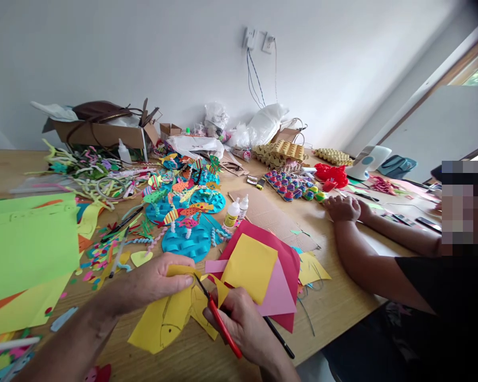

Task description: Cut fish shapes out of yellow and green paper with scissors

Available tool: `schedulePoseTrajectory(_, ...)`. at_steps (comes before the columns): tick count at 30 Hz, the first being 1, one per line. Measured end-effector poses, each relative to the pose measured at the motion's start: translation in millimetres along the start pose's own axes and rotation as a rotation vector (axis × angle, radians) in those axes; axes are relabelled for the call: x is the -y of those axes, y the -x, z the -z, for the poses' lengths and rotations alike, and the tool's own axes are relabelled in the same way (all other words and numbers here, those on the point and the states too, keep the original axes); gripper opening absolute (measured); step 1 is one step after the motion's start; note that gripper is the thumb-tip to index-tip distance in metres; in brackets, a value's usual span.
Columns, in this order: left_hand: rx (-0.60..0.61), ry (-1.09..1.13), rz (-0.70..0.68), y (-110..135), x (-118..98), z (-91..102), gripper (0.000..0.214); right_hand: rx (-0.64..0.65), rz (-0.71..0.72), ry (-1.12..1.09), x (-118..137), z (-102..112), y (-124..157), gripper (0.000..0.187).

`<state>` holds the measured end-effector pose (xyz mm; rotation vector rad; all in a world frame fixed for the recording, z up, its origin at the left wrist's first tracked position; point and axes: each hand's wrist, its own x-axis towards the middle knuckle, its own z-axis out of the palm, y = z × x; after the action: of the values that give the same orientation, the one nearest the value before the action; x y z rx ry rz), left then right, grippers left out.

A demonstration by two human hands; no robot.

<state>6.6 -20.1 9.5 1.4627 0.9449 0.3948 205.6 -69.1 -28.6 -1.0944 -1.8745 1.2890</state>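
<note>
The person's left hand (159, 281) pinches the top edge of a yellow paper (163, 318) that bears a drawn fish outline, thumb and fingers clamped on it; the right hand (245, 323) is clenched through the red handles of the scissors (218, 317), whose dark blades point to 11 o'clock and meet the sheet's upper edge. The sheet lies at the near edge of the wooden table (338, 307), at 6 o'clock in the view.

At 12 o'clock from the hands sit blue discs (187, 241) stuck with paper fish; at 1 o'clock two glue bottles (233, 213) stand by a cardboard sheet (271, 217). At 2 o'clock of the right hand lie stacked coloured sheets (284, 257), red, pink and yellow; a black pen (279, 338) lies just beside the wrist. Green paper (24, 244) covers the 9 o'clock side, with pipe cleaners (87, 170) beyond it.

At 3 o'clock a co-worker's hand (342, 208) rests on the table near painted egg-tray cups (290, 188). At 11 o'clock a cardboard box (103, 135) stands against the white wall (143, 53); sockets (258, 41) with hanging cables sit at 12 o'clock; a window frame (422, 87) slants at 2 o'clock.
</note>
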Motion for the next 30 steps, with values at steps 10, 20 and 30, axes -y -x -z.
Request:
schedulePoseTrajectory(10,-0.037,0.133,0.009,0.8,5.8,4.0,0.020,0.027,-0.080,-0.115,-6.1,1.1,0.2,0.040)
schedulePoseTrajectory(20,-0.474,0.659,-0.147,-16.5,8.9,-17.2,0.023,-0.259,-0.051,-0.556,-1.5,-27.8,-30.8,0.055)
schedulePoseTrajectory(30,-0.795,0.496,-0.372,-16.4,11.8,-30.9,0.023,-0.252,-0.040,-0.545,3.7,-48.1,-41.0,0.060)
